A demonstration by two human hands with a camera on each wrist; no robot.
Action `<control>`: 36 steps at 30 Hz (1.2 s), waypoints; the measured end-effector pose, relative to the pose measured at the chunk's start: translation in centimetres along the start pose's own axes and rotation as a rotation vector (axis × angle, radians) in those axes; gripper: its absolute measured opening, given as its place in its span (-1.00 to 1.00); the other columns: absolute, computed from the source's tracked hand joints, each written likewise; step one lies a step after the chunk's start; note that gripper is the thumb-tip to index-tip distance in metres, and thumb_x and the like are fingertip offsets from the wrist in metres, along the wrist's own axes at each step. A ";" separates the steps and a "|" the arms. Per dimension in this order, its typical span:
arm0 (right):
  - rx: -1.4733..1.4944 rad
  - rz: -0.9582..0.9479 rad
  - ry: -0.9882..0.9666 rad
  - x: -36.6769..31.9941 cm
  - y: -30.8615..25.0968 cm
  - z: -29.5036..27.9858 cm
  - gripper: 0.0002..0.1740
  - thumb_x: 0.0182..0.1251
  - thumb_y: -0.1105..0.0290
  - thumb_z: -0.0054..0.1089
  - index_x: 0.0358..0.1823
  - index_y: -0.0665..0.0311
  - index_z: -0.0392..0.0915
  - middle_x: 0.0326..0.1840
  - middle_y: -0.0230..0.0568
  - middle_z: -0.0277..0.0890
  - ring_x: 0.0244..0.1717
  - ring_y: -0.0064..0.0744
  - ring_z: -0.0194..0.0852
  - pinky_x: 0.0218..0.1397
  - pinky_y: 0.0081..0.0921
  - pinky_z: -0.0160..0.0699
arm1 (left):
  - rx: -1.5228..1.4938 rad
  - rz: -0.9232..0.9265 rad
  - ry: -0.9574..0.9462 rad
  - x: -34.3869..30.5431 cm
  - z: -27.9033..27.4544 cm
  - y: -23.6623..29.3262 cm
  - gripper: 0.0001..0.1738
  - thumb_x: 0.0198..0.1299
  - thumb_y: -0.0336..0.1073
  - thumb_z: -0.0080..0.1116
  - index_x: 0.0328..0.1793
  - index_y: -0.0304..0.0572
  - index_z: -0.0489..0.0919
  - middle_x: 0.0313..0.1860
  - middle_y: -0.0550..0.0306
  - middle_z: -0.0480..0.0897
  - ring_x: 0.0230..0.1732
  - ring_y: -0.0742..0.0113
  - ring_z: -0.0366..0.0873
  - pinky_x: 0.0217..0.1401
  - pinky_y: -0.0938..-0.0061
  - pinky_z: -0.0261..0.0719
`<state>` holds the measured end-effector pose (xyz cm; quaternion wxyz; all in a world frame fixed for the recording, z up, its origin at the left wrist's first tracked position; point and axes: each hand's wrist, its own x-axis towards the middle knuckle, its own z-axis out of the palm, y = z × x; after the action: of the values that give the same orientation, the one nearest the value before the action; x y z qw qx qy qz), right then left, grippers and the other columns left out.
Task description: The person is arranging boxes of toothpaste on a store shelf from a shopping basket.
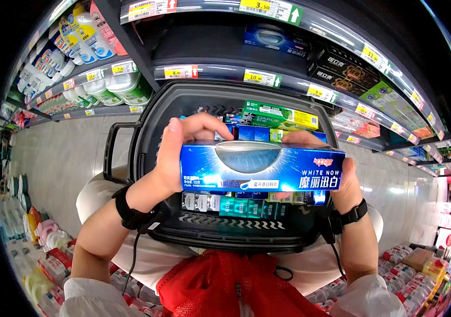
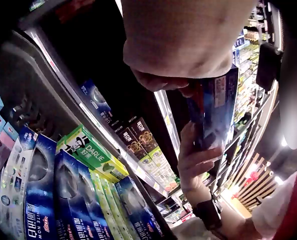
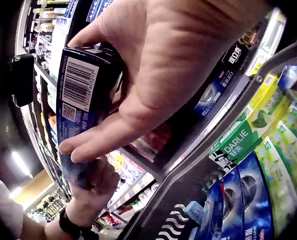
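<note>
A long blue toothpaste box (image 1: 259,166) marked WHITE NOW is held level between both hands above a black shopping basket (image 1: 143,142). My left hand (image 1: 180,153) grips its left end, thumb over the top edge. My right hand (image 1: 346,186) grips the right end, its fingers partly hidden behind the box. In the left wrist view the box (image 2: 214,107) stands end-on between the left hand (image 2: 181,47) and the right hand (image 2: 196,167). In the right wrist view the right hand (image 3: 161,75) pinches the barcoded end of the box (image 3: 78,95).
The basket holds several toothpaste boxes, among them a green Darlie box (image 1: 278,113) and blue ones (image 2: 71,200). Store shelves with yellow price tags (image 1: 259,77) rise just behind it. Bottles (image 1: 85,37) fill the shelves at left. A red mesh bag (image 1: 220,288) hangs at my front.
</note>
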<state>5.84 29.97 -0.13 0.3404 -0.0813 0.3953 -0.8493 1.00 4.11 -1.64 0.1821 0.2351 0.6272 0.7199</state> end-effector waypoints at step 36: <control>-0.328 0.002 0.161 0.3 -0.5 1.8 0.40 -0.62 -0.55 0.17 0.13 0.57 0.18 0.10 0.01 0.26 0.13 -0.24 0.30 0.17 -0.37 0.32 | 0.061 -0.051 -0.034 -0.3 0.1 -0.1 -0.14 0.18 0.33 -0.59 -0.23 -0.41 0.46 -0.50 -0.01 0.58 -0.51 0.44 0.49 -0.45 0.65 0.37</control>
<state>6.11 28.89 1.44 0.2905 -0.0669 0.5547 -0.7768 1.28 4.02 -1.79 0.2037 0.2368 0.6516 0.6913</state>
